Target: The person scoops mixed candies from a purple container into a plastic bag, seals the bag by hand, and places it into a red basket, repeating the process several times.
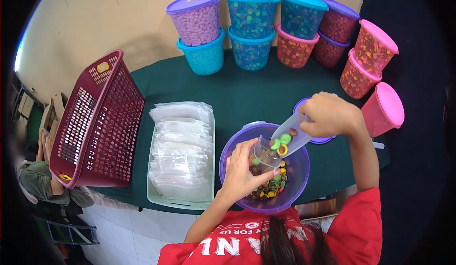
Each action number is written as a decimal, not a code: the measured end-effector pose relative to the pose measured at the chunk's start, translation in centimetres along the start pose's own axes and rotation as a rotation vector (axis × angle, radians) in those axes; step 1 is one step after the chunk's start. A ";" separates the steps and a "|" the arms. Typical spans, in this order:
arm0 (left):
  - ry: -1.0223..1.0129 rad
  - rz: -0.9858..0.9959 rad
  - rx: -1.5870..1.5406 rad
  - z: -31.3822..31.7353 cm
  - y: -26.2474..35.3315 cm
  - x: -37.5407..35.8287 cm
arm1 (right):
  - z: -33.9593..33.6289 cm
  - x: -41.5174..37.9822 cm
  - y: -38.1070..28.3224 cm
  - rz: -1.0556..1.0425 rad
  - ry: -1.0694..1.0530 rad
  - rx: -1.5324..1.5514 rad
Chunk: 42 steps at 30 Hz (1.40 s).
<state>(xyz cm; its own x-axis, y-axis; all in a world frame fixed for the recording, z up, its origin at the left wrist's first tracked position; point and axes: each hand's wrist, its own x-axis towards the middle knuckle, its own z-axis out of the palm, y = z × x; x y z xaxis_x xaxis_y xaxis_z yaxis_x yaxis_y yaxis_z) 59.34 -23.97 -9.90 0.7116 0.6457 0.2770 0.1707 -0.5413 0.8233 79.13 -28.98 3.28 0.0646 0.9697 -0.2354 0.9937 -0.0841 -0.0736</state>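
Note:
My right hand (331,115) grips a translucent plastic scoop (298,144), tilted down to the left. Green, brown and yellow round candies (284,140) lie at the scoop's mouth. Below and to the left of that mouth is a clear plastic cup (267,157), with my left hand (240,166) closed around its side. Both are held over a purple tub (301,182) that has many mixed colored candies (273,187) in its bottom. The scoop's handle is hidden inside my right hand.
Left of the tub stands a pale tray (180,202) of stacked clear plastic bags (183,146). A maroon basket (116,118) is farther left. Stacked lidded tubs (251,13) line the back, and a pink-lidded tub (384,108) stands at right. A purple lid (321,140) lies beneath my right hand.

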 end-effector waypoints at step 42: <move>0.806 0.803 -0.429 1.3 11.5 -9.1 | 9.5 -10.2 -9.4 -1.079 0.872 1.549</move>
<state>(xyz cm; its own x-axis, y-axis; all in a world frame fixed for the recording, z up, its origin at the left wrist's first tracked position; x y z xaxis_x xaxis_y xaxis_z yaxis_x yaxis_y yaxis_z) 55.71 -36.82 -3.62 -0.1431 0.4406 0.8862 -0.4717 -0.8176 0.3303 68.25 -40.21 -2.81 0.1193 0.5425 0.8315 -0.1948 0.8340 -0.5162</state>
